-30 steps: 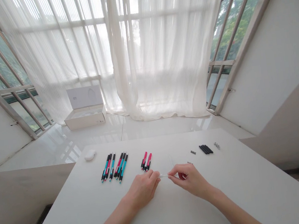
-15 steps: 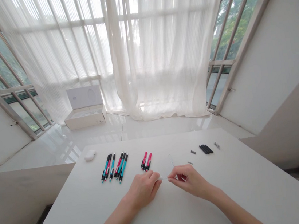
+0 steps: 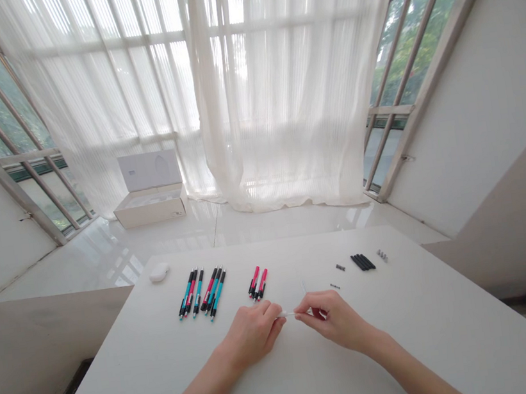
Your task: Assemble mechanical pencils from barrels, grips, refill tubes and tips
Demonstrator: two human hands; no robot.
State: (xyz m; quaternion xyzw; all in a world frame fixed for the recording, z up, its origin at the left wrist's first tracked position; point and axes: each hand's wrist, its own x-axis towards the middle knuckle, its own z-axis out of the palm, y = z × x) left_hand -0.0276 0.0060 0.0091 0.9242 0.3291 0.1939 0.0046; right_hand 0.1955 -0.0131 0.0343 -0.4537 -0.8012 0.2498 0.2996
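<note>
Between my two hands, low over the table's middle, runs a thin whitish pen refill (image 3: 290,313). My left hand (image 3: 257,329) is closed around its left end, where a slightly thicker white part shows at the fingertips. My right hand (image 3: 331,317) pinches the other end between thumb and forefinger, with the remaining fingers curled. Just beyond the right knuckles, thin clear sticks (image 3: 304,286) peek out, partly hidden by the hand. Pink pen barrels with black clips (image 3: 257,283) lie beyond my left hand.
Several pink, blue and black pens (image 3: 203,293) lie in a row at left, near a white case (image 3: 159,273). At right are black grips (image 3: 363,262), small silver tips (image 3: 382,255) and small dark pieces (image 3: 340,267). An open white box (image 3: 150,205) stands on the sill.
Both hands keep nearly the same place and grip. Less of the clear sticks shows beyond my right hand than before.
</note>
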